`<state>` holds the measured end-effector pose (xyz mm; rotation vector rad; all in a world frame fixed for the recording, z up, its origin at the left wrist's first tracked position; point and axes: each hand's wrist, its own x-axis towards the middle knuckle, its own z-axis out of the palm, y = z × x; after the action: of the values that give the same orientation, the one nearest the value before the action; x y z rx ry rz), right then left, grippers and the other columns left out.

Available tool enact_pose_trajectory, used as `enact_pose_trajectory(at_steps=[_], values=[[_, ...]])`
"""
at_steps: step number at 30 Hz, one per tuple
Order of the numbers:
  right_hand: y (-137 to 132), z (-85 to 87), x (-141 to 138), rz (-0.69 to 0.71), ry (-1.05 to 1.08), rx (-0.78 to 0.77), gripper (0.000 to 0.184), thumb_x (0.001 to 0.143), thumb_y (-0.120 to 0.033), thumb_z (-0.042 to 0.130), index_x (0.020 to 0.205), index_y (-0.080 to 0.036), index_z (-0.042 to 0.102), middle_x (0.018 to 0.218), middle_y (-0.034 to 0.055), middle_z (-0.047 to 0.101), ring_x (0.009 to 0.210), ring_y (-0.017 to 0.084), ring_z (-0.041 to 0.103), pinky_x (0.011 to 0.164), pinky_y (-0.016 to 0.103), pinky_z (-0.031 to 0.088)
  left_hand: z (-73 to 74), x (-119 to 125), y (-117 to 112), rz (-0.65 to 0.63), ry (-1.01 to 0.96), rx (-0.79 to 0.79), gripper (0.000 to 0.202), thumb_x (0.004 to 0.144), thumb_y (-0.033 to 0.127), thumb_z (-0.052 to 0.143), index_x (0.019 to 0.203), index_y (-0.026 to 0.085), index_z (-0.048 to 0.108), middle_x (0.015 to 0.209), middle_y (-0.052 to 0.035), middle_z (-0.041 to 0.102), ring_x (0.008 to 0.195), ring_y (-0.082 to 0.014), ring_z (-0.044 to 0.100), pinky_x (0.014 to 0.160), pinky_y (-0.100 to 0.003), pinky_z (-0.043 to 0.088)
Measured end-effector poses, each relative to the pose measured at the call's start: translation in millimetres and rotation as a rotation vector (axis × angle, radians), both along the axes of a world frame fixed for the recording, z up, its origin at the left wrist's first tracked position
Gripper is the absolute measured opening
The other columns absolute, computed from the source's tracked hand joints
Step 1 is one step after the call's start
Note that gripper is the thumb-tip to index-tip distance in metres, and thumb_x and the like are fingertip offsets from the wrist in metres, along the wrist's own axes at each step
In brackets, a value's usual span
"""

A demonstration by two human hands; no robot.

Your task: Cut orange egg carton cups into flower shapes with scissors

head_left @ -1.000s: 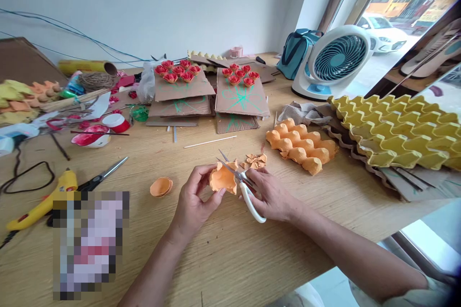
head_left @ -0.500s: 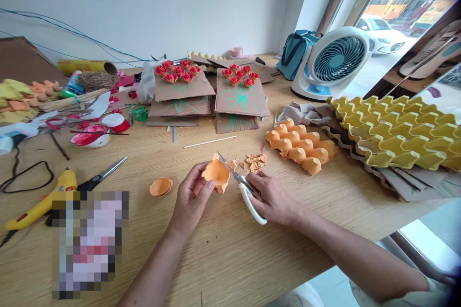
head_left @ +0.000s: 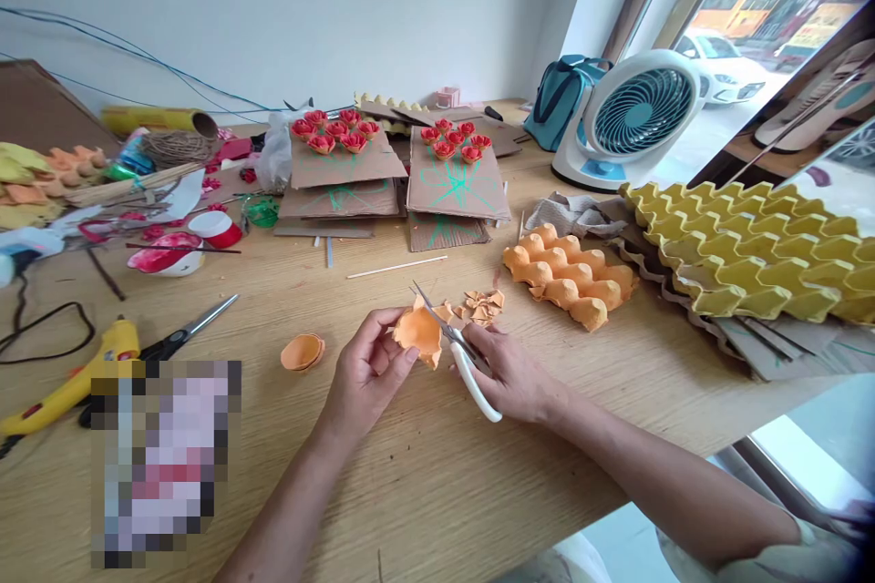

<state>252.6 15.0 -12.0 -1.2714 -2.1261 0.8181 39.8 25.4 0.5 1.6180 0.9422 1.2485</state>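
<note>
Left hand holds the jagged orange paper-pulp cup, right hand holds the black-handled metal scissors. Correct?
Handle colour is wrong: the head view shows the right hand holding the white-handled metal scissors. The black-handled metal scissors lie on the light-brown wooden table. The left hand does hold the jagged orange paper-pulp cup.

I find no text, brand, number or sign legible from where I work. The yellowish panel [head_left: 820,25] outdoors at upper right is too blurred for me to read, and the small red mark [head_left: 31,412] on the yellow glue gun [head_left: 75,383] too small. I record the green strokes [head_left: 457,189] on the cardboard sheets [head_left: 345,166] as drawn lines, and the pixelated patch [head_left: 174,451] at lower left as unreadable.
</note>
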Motion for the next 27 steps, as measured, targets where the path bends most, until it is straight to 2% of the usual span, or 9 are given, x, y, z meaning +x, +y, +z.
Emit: enact_pose_trajectory(at_steps=[10,14,17,18,20,23,27], values=[[-5,-1.3,-1,-0.037,0.029,-0.099,0.032,0.097,-0.044,0.05,0.076,-0.021,0.04,0.067,-0.0032,0.048,0.062,0.013,0.043,0.061,0.027,0.032,-14.1,-2,2,0.012,-0.145,-0.259,0.04,0.089,0.039,0.065,0.123,0.02,0.062,0.112,-0.0078,0.071,0.075,-0.017,0.071,0.075,-0.032,0.059],[-4,1.1,-1,-0.012,0.13,-0.236,0.031,0.097,-0.044,0.05,0.077,-0.021,0.044,0.066,-0.0042,0.048,0.06,0.012,0.043,0.056,0.025,0.031,-14.2,-4,2,-0.02,-0.18,-0.284,0.045,0.09,0.043,0.063,0.128,0.02,0.06,0.122,-0.0111,0.068,0.085,-0.0192,0.07,0.083,-0.036,0.058],[-4,3.7,-2,-0.002,0.207,-0.32,0.034,0.097,-0.045,0.048,0.074,-0.021,0.043,0.063,-0.0051,0.046,0.057,0.011,0.041,0.054,0.024,0.03,-10.9,-1,1,-0.091,-0.165,-0.235,0.064,0.082,0.043,0.074,0.139,0.024,0.051,0.138,-0.0131,0.056,0.102,-0.0217,0.066,0.088,-0.033,0.057],[-4,4.0,-3,-0.002,0.223,-0.331,0.035,0.097,-0.046,0.048,0.073,-0.021,0.043,0.062,-0.0055,0.045,0.056,0.011,0.04,0.053,0.024,0.03,-10.4,1,-1,-0.073,-0.131,-0.207,0.073,0.077,0.04,0.078,0.142,0.026,0.046,0.142,-0.0129,0.052,0.108,-0.0223,0.065,0.088,-0.032,0.057],[-5,3.5,-5,0.007,0.243,-0.34,0.036,0.098,-0.047,0.049,0.074,-0.021,0.044,0.061,-0.006,0.044,0.056,0.01,0.038,0.052,0.024,0.029,-11.1,7,-4,0.045,-0.02,-0.128,0.083,0.073,0.033,0.083,0.144,0.028,0.041,0.143,-0.0121,0.049,0.115,-0.0233,0.062,0.089,-0.032,0.056],[-9,2.2,-9,0.025,0.235,-0.328,0.035,0.097,-0.047,0.05,0.076,-0.02,0.046,0.063,-0.0063,0.045,0.057,0.01,0.038,0.052,0.023,0.03,-13.8,14,-9,0.24,0.141,0.029,0.066,0.078,0.03,0.078,0.135,0.025,0.046,0.134,-0.0104,0.056,0.116,-0.023,0.061,0.092,-0.032,0.054],[-12,3.2,-11,0.032,0.233,-0.325,0.034,0.097,-0.045,0.052,0.075,-0.02,0.047,0.064,-0.006,0.046,0.057,0.009,0.039,0.054,0.023,0.032,-11.6,15,-13,0.331,0.269,0.133,0.042,0.084,0.028,0.071,0.121,0.022,0.051,0.114,-0.0068,0.066,0.1,-0.0199,0.066,0.084,-0.029,0.054]])
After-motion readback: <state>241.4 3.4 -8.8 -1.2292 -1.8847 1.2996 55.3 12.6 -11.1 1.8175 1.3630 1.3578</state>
